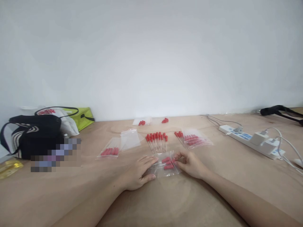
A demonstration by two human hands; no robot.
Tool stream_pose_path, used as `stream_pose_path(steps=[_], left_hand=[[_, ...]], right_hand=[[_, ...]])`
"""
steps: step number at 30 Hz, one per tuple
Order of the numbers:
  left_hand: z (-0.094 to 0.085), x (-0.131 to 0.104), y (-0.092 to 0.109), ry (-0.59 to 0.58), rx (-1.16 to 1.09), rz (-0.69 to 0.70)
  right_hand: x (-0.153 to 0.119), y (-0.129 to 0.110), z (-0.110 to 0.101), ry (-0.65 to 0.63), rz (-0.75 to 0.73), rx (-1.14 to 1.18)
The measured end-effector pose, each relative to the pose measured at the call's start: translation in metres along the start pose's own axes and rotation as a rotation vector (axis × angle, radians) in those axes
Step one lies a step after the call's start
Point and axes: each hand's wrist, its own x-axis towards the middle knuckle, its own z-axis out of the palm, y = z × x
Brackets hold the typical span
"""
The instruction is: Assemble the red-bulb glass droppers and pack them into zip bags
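A clear zip-lock bag (pixel 158 170) lies flat on the table in front of me, with several red rubber bulbs (pixel 168 163) at its right end. My left hand (pixel 139 173) rests on the left part of this bag, thumb and fingers apart. At the right end, my right hand (pixel 189 164) pinches the bag's edge close to the bulbs; whether a bulb is also between the fingertips is hard to see. Just beyond the bag is a row of thin clear droppers (pixel 156 142) with red bulb tops. A smaller group of droppers (pixel 181 138) lies to their right.
Filled zip-lock bags (pixel 107 149) (pixel 199 138) lie on both sides, with flat bags (pixel 130 140) at left. Loose red bulbs (pixel 142 123) sit on bags near the wall. A power strip (pixel 248 140) with cables is at right; a black bag (pixel 40 135) stands at left.
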Motion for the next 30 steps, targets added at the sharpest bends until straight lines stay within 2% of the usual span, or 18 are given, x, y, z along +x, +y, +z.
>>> stream_pose_path(steps=[4, 8, 10, 12, 15, 17, 21, 25, 30], left_hand=[[0.000, 0.000, 0.000, 0.005, -0.006, 0.031], [0.000, 0.000, 0.000, -0.015, 0.003, 0.040], [-0.001, 0.000, 0.000, -0.018, 0.002, 0.050], [-0.001, 0.001, 0.000, -0.014, 0.001, 0.061], [-0.002, 0.001, -0.001, -0.008, -0.001, 0.062], [-0.002, 0.002, -0.001, -0.005, -0.006, 0.055], [-0.002, 0.001, 0.000, 0.000, -0.037, 0.054], [-0.002, -0.001, 0.001, 0.032, -0.105, 0.043], [0.000, -0.002, 0.003, 0.121, -0.187, 0.026]], right_hand=[[0.001, 0.002, -0.001, -0.059, 0.009, 0.024], [0.001, 0.005, -0.001, -0.209, 0.086, 0.250], [0.002, 0.007, -0.002, -0.157, 0.145, 0.326], [0.007, 0.008, -0.005, -0.040, 0.185, 0.327], [0.022, 0.009, -0.009, 0.129, 0.168, 0.178], [0.037, 0.007, -0.008, 0.188, 0.146, -0.005], [0.072, 0.003, 0.003, 0.192, 0.208, -0.253], [0.101, 0.004, 0.017, 0.180, 0.318, -0.330], [0.117, 0.006, 0.021, 0.140, 0.390, -0.389]])
